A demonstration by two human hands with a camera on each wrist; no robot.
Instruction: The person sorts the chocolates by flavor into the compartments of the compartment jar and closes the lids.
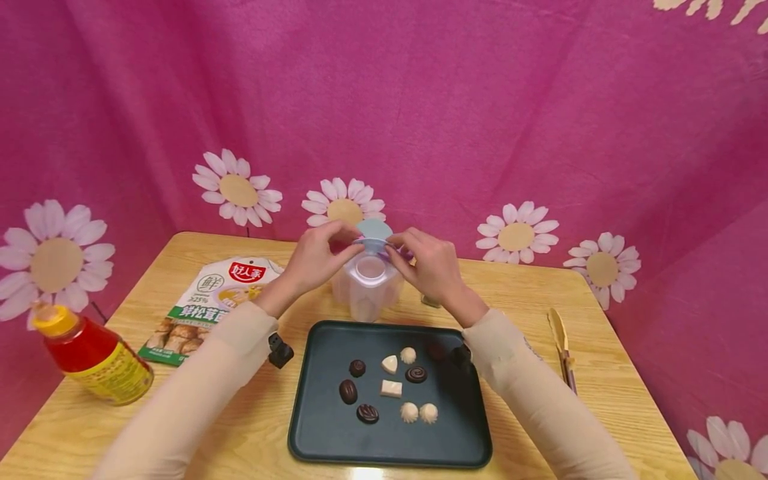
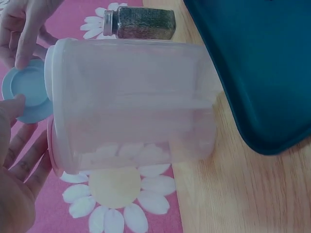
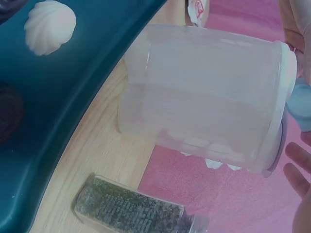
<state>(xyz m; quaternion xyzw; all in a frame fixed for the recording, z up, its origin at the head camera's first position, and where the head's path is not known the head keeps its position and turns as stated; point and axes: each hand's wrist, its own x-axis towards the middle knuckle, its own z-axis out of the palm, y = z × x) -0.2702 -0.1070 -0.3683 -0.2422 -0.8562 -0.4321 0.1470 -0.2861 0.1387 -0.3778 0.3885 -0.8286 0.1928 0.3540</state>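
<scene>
A translucent plastic canister (image 1: 367, 297) stands upright on the table behind the tray, with coloured lids around its top. One pale blue round lid (image 2: 30, 90) is tilted up from the rim. My left hand (image 1: 318, 257) pinches this lid's left side, thumb on the near face. On the opposite side my right hand (image 1: 429, 263) pinches it too, its thumb also against the lid. The canister's clear walls (image 3: 204, 87) show in both wrist views, and no contents can be made out. Some fingers are hidden behind the lid in the head view.
A dark tray (image 1: 336, 440) with several dark and white chocolates lies in front. A small spice jar (image 3: 129, 206) is right of the canister. At left are a mushroom-printed packet (image 1: 204, 307) and a red bottle (image 1: 99, 360); at right, a slim utensil (image 1: 563, 347).
</scene>
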